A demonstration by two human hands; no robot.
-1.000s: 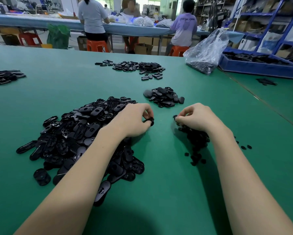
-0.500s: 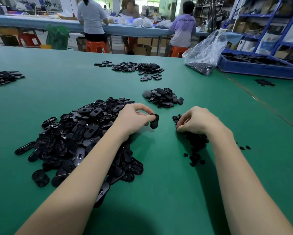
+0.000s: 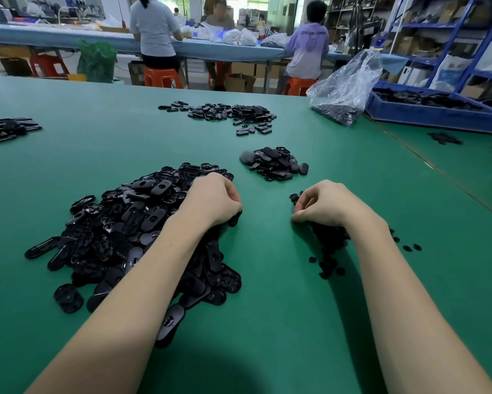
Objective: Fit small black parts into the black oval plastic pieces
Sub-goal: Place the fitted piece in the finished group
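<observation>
Green worktop (image 3: 267, 322): carrying the oval pile (image 3: 119, 237).
Left hand (image 3: 210, 200): now curling on the pile; oval piece gone.
Right hand (image 3: 324, 204): curling over small parts (image 3: 328, 251); contents unclear.

The left hand (image 3: 210, 200) curls its fingers under, so what it grips is hidden. The right hand (image 3: 327, 206) covers part of the small black parts (image 3: 330, 240). The blue crate (image 3: 426, 115) is cut by the right edge.

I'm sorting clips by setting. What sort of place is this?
Probably a factory assembly floor: a heap of black oval pieces on a long green table, a blue crate of parts, and workers on orange stools.
</observation>
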